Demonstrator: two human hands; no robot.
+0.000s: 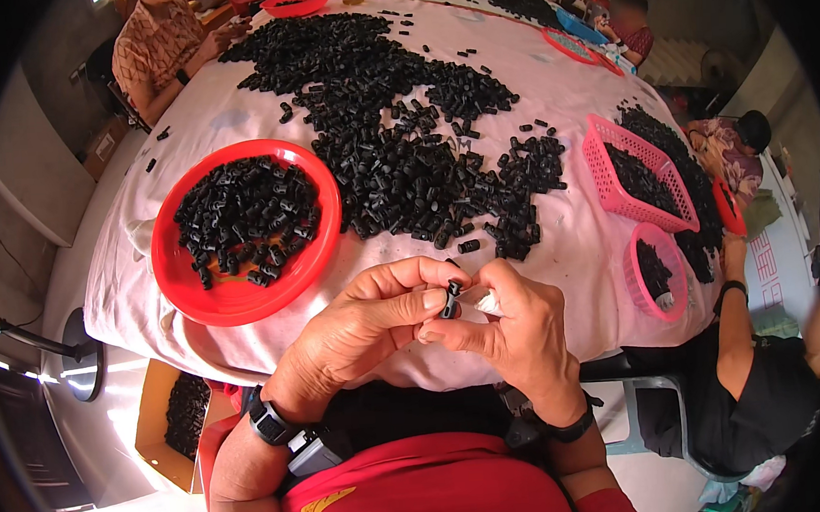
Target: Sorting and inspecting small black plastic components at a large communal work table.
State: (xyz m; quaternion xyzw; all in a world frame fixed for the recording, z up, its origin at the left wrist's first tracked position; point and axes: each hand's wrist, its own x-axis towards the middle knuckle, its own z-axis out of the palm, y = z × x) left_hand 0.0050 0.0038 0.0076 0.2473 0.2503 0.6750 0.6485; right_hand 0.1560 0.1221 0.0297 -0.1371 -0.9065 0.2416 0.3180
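Note:
Close to my body, over the table's near edge, my left hand (362,320) pinches a small black plastic part (450,300) between thumb and forefinger. The part is short and tube-like, tilted, with a slot in its side. My right hand (532,328) is closed against the other side of it, its thumb at the part's lower end. A bit of white material (488,302) shows among the right fingers; what it is I cannot tell. Beyond my hands spreads a large pile of similar black parts (395,172). A red round tray (169,271) holding more of them lies to the left.
A pink basket (604,197) and a pink round container (634,289) hold black parts at the right, beside another pile (671,155). A cardboard box (152,413) of parts stands on the floor at left. Several people sit around the cloth-covered table (525,301).

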